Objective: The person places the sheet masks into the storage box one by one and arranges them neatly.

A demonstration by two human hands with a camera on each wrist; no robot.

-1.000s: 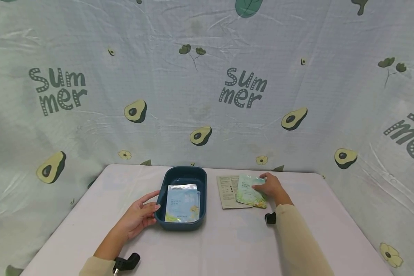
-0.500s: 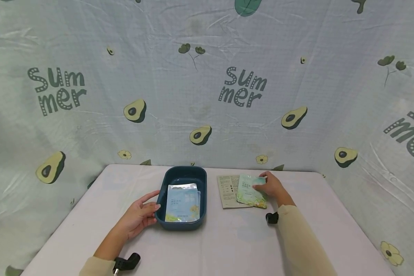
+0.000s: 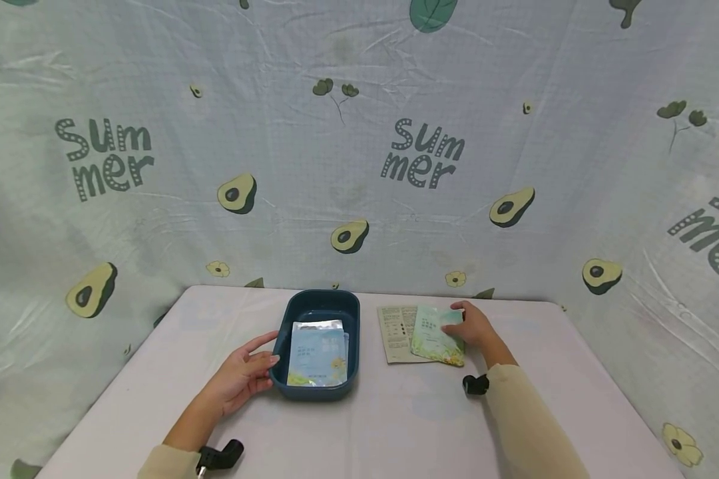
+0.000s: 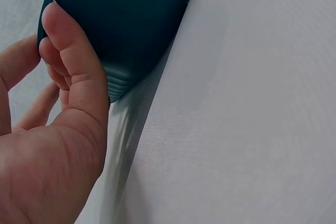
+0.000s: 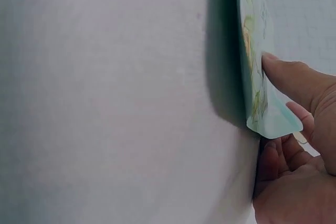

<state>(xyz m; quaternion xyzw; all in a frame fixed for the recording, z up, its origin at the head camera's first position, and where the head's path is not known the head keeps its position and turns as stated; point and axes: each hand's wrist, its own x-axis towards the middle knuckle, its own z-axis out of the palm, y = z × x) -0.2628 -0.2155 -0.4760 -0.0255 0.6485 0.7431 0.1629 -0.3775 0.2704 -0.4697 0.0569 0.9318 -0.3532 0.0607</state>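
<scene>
A dark blue plastic box (image 3: 329, 299) stands on the table with a light blue sheet mask packet (image 3: 316, 356) lying in it, over another whose edge peeks out. My left hand (image 3: 236, 379) holds the box's left wall, thumb at the rim and other fingers outside; the left wrist view shows this box wall (image 4: 121, 19) close up. To the right, my right hand (image 3: 473, 326) pinches the right edge of a green sheet mask packet (image 3: 434, 339), thumb on top. That packet (image 5: 254, 66) is raised along this edge and overlaps a beige printed packet (image 3: 395, 336).
A white cloth covers the table (image 3: 395, 426). Behind and at the sides hangs a pale sheet (image 3: 311, 153) printed with avocados and lettering. Black wrist devices, one on the left (image 3: 220, 456) and one on the right (image 3: 475, 384), sit at the sleeves.
The green packet's right edge has tilted up slightly in my right hand, and its near corner has shifted a little. The right wrist has moved slightly right. My left hand stays at the box.
</scene>
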